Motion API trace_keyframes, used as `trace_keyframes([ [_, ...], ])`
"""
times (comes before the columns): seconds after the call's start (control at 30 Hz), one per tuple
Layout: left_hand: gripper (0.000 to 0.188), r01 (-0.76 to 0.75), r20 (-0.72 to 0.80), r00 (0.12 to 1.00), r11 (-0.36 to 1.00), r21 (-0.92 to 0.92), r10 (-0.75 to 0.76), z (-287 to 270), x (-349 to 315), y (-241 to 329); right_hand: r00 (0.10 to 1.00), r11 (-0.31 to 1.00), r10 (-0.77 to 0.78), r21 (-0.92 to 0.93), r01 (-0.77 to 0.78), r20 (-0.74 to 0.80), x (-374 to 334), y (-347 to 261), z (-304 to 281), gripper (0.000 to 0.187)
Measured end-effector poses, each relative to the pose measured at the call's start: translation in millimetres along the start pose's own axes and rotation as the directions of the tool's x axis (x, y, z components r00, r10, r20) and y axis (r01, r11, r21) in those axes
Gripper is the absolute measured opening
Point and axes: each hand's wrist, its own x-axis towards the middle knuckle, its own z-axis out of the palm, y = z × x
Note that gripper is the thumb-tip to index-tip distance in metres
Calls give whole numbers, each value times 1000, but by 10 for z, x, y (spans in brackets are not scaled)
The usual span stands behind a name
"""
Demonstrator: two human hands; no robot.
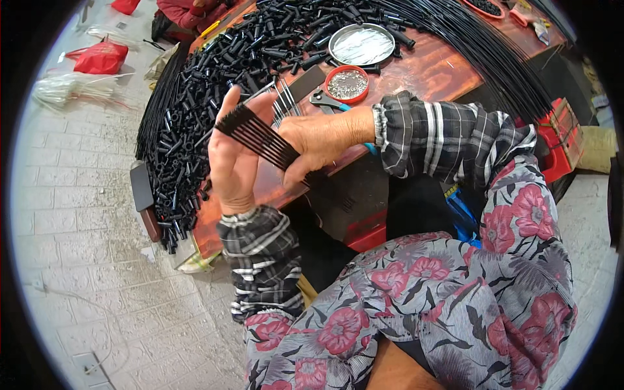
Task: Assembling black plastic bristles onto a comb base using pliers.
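My right hand (pixel 315 140) is closed around a bundle of thin black rods (pixel 263 140) lying side by side, the thumb pressed along them. Their far ends fan slightly and lean across the palm of my left hand (pixel 233 156). That hand is held up, palm toward me and fingers stretched out, touching the rods without gripping them. Behind the hands lie several slim silver rods (pixel 286 97) and a pair of pliers (pixel 330 102) with blue handles, partly covered by my right wrist. The rods' near ends are mostly hidden by my right hand.
A heap of black tubular parts (pixel 175 130) covers the table's left and far side. Near it stand a red-rimmed dish (pixel 368 83) of small metal pieces and a round silver tin (pixel 331 49). Long black rods (pixel 468 49) lie at right. A cleaver-like blade (pixel 140 185) juts out at the left edge.
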Motion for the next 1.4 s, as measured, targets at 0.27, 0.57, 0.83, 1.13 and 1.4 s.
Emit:
trace_keyframes([
  [0.27,52,-80,79,997,6,997,18,-43,-309,-618,902,890,-423,-228,396,-84,36,68,240,33],
  [0.57,45,22,-29,999,-154,988,-42,26,-251,-678,750,606,-653,-521,601,105,-218,-268,556,10],
  [0.83,46,57,-69,997,-233,971,-43,0,-290,-599,749,586,-656,-562,584,94,-211,-309,725,12],
  [1.13,46,57,-66,995,-115,992,-76,-23,-180,-706,775,583,-616,-582,567,138,-279,-266,674,13],
  [1.4,50,67,-77,996,-184,981,-49,58,-229,-709,940,881,-178,-378,285,292,-487,-192,171,32],
])
